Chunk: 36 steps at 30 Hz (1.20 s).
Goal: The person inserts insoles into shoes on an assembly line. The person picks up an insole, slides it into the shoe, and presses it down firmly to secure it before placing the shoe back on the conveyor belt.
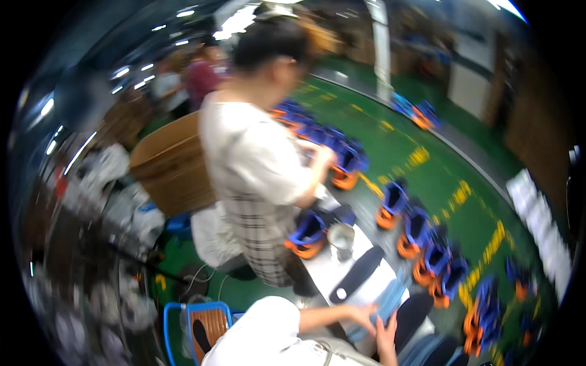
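Above the white bench [320, 265], my left hand [360, 317] and my right hand [386, 338] come together at the lower end of a blue-grey insole [392, 297]. The fingers of both hands look closed on it, though motion blur softens the grip. Beyond lies a dark insole [361, 273] with a white round spot near one end. Another dark insole [414, 316] rests to the right of my right hand. More blue-grey and dark insoles [430, 352] lie at the lower edge. A pale cup [341, 239] stands farther up the bench beside a blue and orange shoe [308, 233].
A co-worker [253, 146] in a white top stands close at the far left of the bench. Rows of blue and orange shoes [416, 229] line the right side. A large cardboard box [174, 165] and a blue-framed stool [204, 317] are to the left.
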{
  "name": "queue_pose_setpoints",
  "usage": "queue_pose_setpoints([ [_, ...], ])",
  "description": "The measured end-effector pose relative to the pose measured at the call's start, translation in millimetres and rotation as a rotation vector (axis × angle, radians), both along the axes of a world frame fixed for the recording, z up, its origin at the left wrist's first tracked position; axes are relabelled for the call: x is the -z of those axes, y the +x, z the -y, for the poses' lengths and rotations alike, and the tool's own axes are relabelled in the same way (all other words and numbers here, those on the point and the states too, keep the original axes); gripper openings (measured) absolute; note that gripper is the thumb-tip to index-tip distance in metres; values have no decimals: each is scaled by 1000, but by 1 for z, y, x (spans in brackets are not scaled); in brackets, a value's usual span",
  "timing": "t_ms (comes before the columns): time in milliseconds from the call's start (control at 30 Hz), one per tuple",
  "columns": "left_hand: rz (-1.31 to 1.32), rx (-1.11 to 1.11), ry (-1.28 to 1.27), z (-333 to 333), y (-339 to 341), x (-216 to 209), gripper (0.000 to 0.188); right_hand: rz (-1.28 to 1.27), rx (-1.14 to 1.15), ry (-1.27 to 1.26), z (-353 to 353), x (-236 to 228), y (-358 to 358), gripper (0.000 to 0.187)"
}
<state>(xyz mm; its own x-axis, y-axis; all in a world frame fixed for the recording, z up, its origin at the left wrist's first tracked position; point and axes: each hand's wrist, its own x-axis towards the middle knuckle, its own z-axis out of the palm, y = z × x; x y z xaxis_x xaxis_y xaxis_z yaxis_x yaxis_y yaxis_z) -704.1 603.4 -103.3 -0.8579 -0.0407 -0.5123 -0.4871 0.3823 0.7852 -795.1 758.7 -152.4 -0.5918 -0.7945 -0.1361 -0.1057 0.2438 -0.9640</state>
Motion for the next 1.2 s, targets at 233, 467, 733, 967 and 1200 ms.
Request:
queue_pose_setpoints([
  [233, -177, -502, 687, 20, -30, -113, 82, -254, 177, -116, 31, -159, -13, 63],
  [467, -251, -372, 1365, 19, -64, -153, 64, -486, 362, -266, 13, -227, -27, 87],
  [733, -208, -339, 1711, 5, -84, -124, 85, -758, 404, -295, 37, -235, -9, 77],
  [967, -169, -356, 1574, 19, -101, -116, 93, -758, 450, -296, 53, -225, -12, 74],
  [1200, -210, -321, 1382, 24, -106, -117, 99, -846, 506, -202, 49, -227, -17, 73],
])
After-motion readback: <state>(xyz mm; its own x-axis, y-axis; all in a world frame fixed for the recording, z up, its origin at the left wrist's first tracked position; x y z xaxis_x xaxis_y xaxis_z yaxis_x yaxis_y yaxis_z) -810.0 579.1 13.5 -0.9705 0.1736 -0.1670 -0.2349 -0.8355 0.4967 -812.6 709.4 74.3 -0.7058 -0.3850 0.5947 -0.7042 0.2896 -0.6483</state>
